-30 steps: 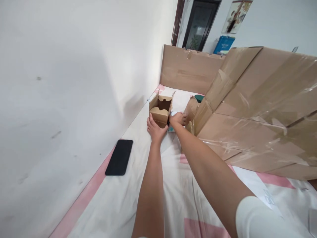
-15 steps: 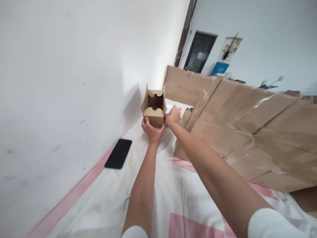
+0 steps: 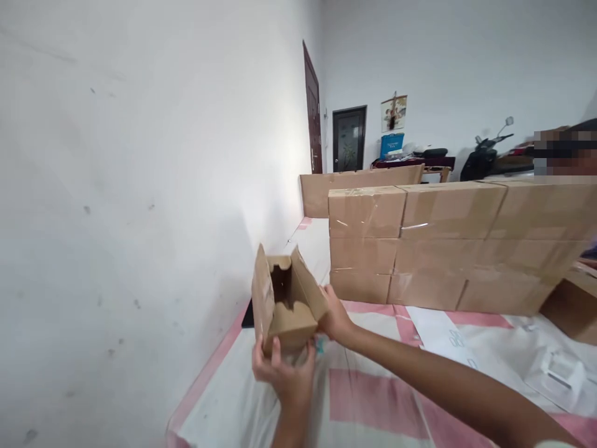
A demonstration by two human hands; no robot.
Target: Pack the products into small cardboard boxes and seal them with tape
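Note:
A small cardboard box (image 3: 291, 336) with its top flaps raised is held over the cloth, tilted so that I see down into its dark inside. My left hand (image 3: 286, 373) grips its near lower end, thumb and fingers spread around the sides. My right hand (image 3: 336, 317) is closed against its right side; some of those fingers are hidden behind the flap. A small teal patch (image 3: 319, 344) shows below the right hand, too blurred to name. Part of a black phone (image 3: 247, 316) shows on the cloth behind the box's left side.
A white wall (image 3: 140, 186) runs close along the left. Taped, stacked cardboard boxes (image 3: 433, 249) form a barrier ahead and right. White papers (image 3: 441, 333) and a white plastic-like item (image 3: 559, 370) lie right on the pink-and-white cloth (image 3: 373, 398). Another person is partly visible at far right.
My view has lifted and levelled. Both hands have brought the cardboard box nearer, from beside the stacked boxes, and it now hides most of the phone.

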